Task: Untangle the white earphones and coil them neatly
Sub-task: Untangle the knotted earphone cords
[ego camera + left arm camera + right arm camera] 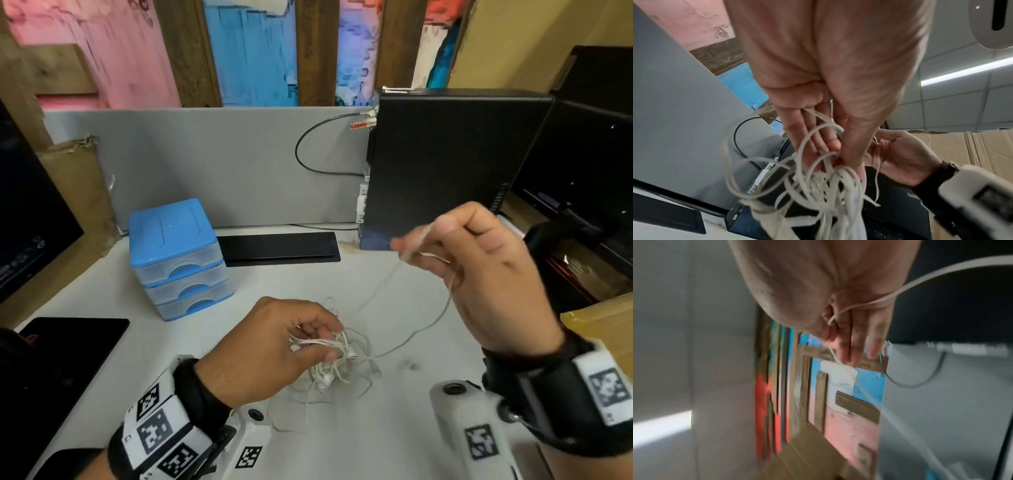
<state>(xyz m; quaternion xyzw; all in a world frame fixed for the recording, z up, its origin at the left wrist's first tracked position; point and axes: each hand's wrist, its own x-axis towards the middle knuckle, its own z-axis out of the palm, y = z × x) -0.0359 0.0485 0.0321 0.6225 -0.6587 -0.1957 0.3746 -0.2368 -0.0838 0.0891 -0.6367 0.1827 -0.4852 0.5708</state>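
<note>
A tangle of white earphones point(334, 363) hangs just above the white desk point(394, 445). My left hand point(294, 342) grips the bundle from above, its fingers curled round several loops point(818, 175). One strand point(421, 329) runs from the bundle up to the right. My right hand point(455, 253) is raised in front of the black computer case and pinches that strand between thumb and fingers point(851, 344). The cord point(920, 282) crosses the right palm. An earbud point(323, 381) dangles under the bundle.
A blue three-drawer box point(178, 257) stands at the back left. A black computer case point(452, 164) stands upright at the back right, a black cable cover point(279, 248) lies by the grey partition. A dark tablet point(68, 346) lies at the left, cardboard point(606, 329) at the right.
</note>
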